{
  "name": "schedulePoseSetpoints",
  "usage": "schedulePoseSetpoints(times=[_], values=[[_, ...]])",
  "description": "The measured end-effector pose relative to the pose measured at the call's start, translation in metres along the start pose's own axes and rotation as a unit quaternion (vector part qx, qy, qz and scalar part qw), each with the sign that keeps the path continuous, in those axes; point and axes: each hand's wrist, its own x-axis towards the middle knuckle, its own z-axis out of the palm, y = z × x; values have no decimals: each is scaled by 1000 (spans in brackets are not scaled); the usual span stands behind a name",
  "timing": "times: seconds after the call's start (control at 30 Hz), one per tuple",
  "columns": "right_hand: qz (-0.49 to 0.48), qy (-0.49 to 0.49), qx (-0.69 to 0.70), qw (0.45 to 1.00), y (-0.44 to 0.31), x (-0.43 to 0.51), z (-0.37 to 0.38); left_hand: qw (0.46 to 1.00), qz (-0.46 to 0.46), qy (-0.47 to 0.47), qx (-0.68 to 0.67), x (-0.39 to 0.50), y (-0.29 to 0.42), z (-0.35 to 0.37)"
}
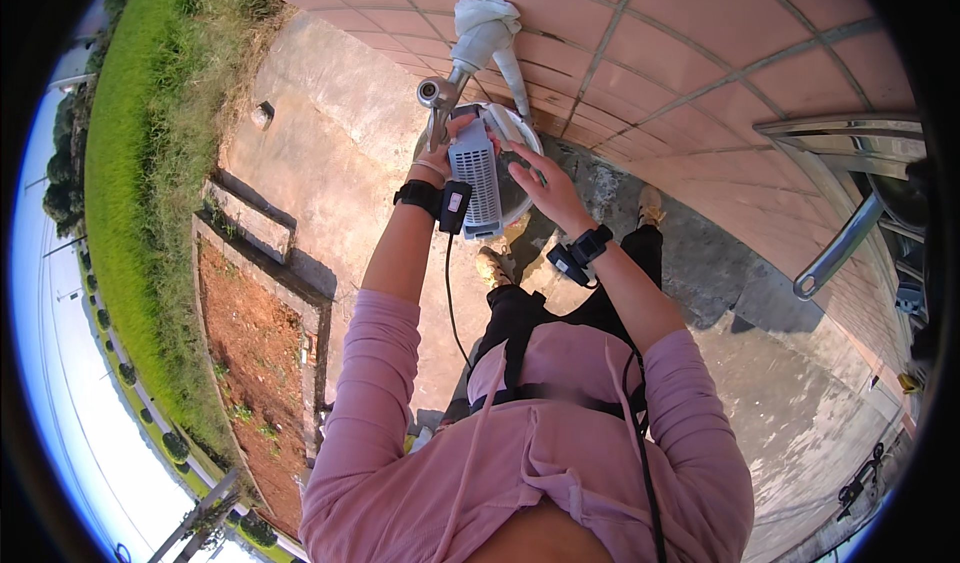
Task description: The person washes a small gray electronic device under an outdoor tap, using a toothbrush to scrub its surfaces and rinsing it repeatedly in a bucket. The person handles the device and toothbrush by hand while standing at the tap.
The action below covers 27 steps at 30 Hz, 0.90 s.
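Note:
My left hand grips a grey plastic slotted piece, perhaps a vent cover or an appliance part, by its upper left side. The piece is held lengthwise over a round white basin, which shows only in part behind it. My right hand is raised just right of the piece, fingers apart, with nothing in it. A metal tap comes out of a white-wrapped pipe at the wall, right above my left hand. The tap partly hides the hand and the basin.
A pink tiled wall rises beyond the basin and along the right. A metal handle juts from the right side. Concrete floor lies underfoot. At left are a low-walled bed of red soil and grass. Black cables run from my wrists.

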Motion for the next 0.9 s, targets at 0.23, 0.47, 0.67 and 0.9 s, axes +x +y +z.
schedulePoseSetpoints(times=[0.23,0.47,0.67,0.9], values=[[188,-89,175,962,8,12,20,984,106,-10,-142,10,-18,5],[39,1,-10,999,-11,39,30,982,163,71,65,-14,-39,24],[-71,39,-137,987,-60,-28,14,979,166,119,1,-6,-33,-4],[-76,66,-164,981,-66,6,17,959,164,217,79,-18,-44,22]])
